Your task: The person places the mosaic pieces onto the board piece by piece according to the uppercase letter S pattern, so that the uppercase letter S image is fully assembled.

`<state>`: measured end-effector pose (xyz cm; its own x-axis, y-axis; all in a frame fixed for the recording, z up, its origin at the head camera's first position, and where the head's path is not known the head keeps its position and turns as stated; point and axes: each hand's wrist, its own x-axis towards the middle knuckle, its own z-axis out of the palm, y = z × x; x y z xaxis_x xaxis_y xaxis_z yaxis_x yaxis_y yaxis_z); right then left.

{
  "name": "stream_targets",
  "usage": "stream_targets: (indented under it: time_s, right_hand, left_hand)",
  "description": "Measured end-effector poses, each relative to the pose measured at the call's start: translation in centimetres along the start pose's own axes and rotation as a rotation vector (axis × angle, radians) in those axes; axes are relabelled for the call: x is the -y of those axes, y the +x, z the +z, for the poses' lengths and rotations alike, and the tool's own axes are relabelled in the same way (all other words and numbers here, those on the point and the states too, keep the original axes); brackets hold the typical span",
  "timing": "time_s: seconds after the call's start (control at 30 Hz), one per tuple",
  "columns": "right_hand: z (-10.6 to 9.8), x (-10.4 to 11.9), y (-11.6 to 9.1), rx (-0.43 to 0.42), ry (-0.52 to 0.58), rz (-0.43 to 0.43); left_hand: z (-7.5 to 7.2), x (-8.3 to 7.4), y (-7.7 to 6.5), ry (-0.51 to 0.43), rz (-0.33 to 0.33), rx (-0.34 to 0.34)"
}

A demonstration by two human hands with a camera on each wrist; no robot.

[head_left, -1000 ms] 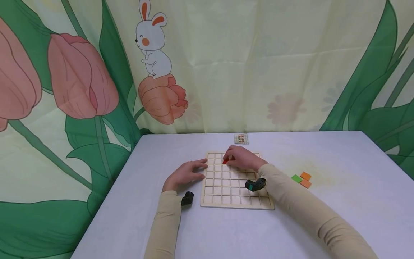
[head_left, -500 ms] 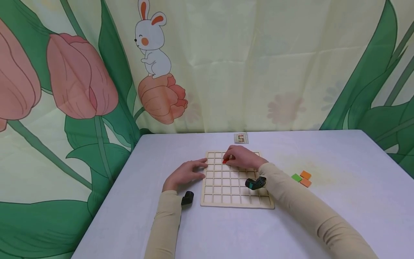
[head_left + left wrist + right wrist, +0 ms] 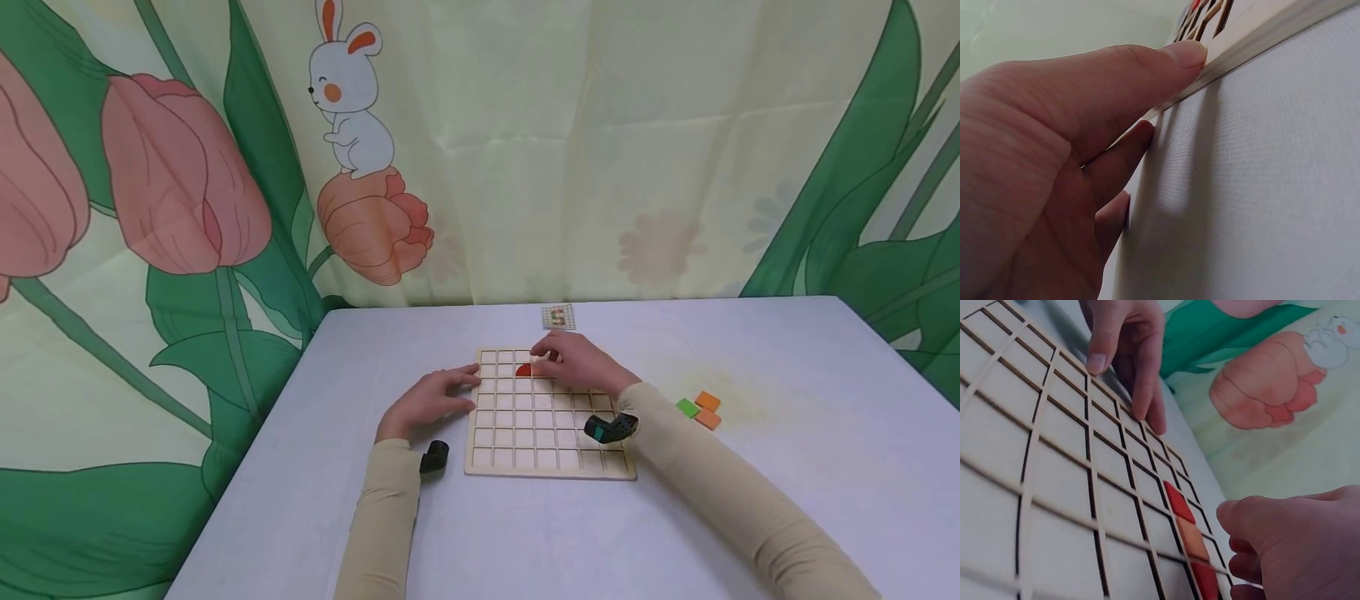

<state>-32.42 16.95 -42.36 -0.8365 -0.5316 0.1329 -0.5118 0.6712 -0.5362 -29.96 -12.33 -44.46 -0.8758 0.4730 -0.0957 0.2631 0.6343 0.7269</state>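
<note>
My left hand (image 3: 429, 405) rests beside a wooden grid board (image 3: 517, 468). Its fingertips touch the board's left rim, and the thumb (image 3: 1185, 56) presses that rim in the left wrist view. A red piece with a rounded side (image 3: 522, 370) lies in a cell of the second row. My right hand (image 3: 581, 365) hovers just right of this piece, fingers loosely bent, nothing visible between them. In the right wrist view, the red piece (image 3: 1179, 503) sits in line with an orange tile (image 3: 1192, 539) and another red piece (image 3: 1205, 579), which the right hand mostly hides from the head view.
Right of the board lie a green tile (image 3: 686, 407) and two orange tiles (image 3: 708, 402). Behind the board is a small pattern card (image 3: 558, 317). A printed cloth (image 3: 525, 167) hangs behind the table's far edge.
The right hand has let go of the red piece and moved a little to the right, so the piece now shows. The left hand stays at the board's rim.
</note>
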Motion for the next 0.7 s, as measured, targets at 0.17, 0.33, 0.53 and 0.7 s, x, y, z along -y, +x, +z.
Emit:
stream_targets:
  time_s: [0.17, 0.33, 0.53, 0.7]
  right_hand:
    - [-1.5, -1.1, -3.2, -0.044, 0.018, 0.099]
    - [-3.4, -2.0, -7.1, -0.062, 0.021, 0.193]
    - [-5.3, -3.6, -11.6, -0.054, -0.016, 0.31]
    - [-6.7, -4.9, -14.6, 0.002, -0.034, 0.348]
  left_hand:
    - [0.0, 0.1, 0.1, 0.022, -0.006, 0.001]
    - [-0.1, 0.0, 0.1, 0.031, -0.011, -0.007]
    - [-0.1, 0.0, 0.1, 0.029, -0.026, -0.011]
    - [0.0, 0.0, 0.3, 0.027, -0.018, -0.005]
